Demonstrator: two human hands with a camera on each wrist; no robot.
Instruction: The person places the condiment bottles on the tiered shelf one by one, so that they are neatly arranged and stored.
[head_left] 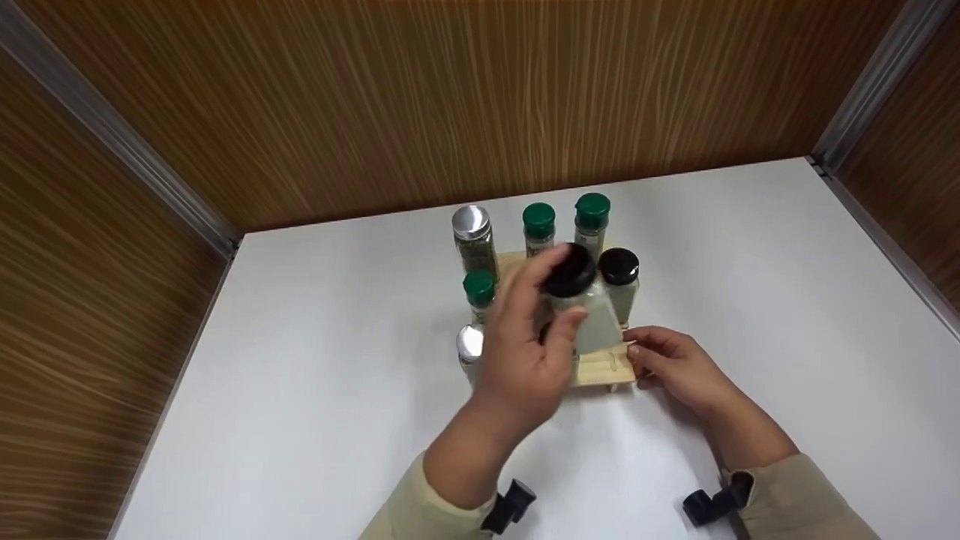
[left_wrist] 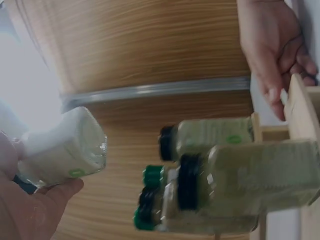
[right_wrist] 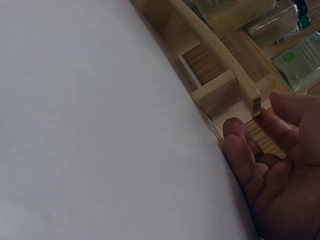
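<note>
Left hand (head_left: pixel 525 360) wrapped around black-capped spice jar (head_left: pixel 581 307), fingers and thumb curled on its body, jar lifted above wooden rack (head_left: pixel 600 367) near the rack's front middle, tilted, cap pointing away from camera. In left wrist view same jar (left_wrist: pixel 65 147) sits against palm (left_wrist: pixel 25 210), pale contents, clear of the rack. Right hand (head_left: pixel 671 364) at rack's front right corner, fingertips (right_wrist: pixel 237 132) touching the wood, fingers loosely bent, nothing gripped; hand resting on white table (head_left: pixel 315 360).

Rack holding remaining jars: silver-capped jar (head_left: pixel 472 240) back left, two green-capped jars (head_left: pixel 538 229) (head_left: pixel 592 217) along the back, another black-capped jar (head_left: pixel 620 281) on right just beside the lifted one, small green-capped jar (head_left: pixel 478 294) on left, second silver-capped jar (head_left: pixel 470 349) front left partly behind left wrist. Contents greenish or pale, labels too blurred to read. Brown wood-grain walls (head_left: pixel 450 97) on three sides of table.
</note>
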